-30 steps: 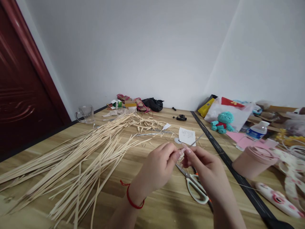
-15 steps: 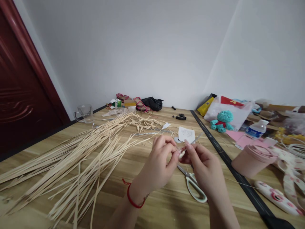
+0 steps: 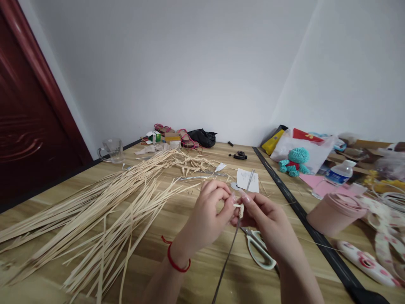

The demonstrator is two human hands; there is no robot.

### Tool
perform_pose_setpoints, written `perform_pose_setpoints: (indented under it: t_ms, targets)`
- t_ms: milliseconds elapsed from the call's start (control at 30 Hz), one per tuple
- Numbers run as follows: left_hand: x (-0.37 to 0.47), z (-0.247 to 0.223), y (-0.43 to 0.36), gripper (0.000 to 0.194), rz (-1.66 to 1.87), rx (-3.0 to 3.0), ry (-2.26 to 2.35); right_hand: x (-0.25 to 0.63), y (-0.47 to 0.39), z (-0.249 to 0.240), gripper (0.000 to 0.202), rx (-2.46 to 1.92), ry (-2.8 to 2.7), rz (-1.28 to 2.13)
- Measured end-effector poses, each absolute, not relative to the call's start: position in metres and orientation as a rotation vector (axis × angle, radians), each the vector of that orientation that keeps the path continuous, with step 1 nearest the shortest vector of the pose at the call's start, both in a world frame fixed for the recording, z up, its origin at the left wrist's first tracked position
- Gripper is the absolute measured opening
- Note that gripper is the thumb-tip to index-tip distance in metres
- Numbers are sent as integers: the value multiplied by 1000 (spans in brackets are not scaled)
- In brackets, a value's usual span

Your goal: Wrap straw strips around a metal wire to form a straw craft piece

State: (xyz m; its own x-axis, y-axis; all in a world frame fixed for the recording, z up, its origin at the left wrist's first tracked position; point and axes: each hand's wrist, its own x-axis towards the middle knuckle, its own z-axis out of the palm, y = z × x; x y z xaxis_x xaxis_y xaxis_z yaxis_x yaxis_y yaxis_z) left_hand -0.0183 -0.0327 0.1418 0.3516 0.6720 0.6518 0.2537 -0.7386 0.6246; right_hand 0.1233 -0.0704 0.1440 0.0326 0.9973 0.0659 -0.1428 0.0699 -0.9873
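Observation:
My left hand [image 3: 210, 215], with a red cord round the wrist, is closed in a pinch on the end of a pale straw strip [image 3: 236, 205]. My right hand [image 3: 264, 217] is closed on a thin grey wire [image 3: 230, 249], thumb and fingertips by a short cream wrapped section [image 3: 241, 210]. One length of wire hangs toward me, and its other end sticks up past my right thumb. Some of the right fingers are hidden behind the work. White-handled scissors [image 3: 260, 253] lie under the right hand, blades partly covered.
Long straw strips [image 3: 104, 207] spread over the left of the wooden table. A written paper note [image 3: 245, 175] lies beyond my hands. To the right are a pink roll [image 3: 335, 213], a bottle [image 3: 341, 172] and a turquoise crocheted doll [image 3: 295, 160]. A glass mug [image 3: 112, 150] stands far left.
The wire has turned from a slant to nearly upright, and its long lower end now shows below my hands. The cream wrapped section has turned upright too. Both hands remain close together.

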Motion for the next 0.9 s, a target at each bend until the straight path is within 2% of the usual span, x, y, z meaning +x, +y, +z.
perform_pose_setpoints:
  t_ms: [567, 733, 900]
  targets:
    - [-19, 141, -29, 18, 1481, 2154, 889, 105, -67, 135, 29, -947, -1039, 1261]
    - [-18, 141, -30, 30, 1350, 2077, 1007, 98, -65, 131, 29, -940, -1005, 1093]
    - [-15, 138, -32, 36, 1163, 2008, 938, 99, -64, 131, 30, -915, -1013, 1083]
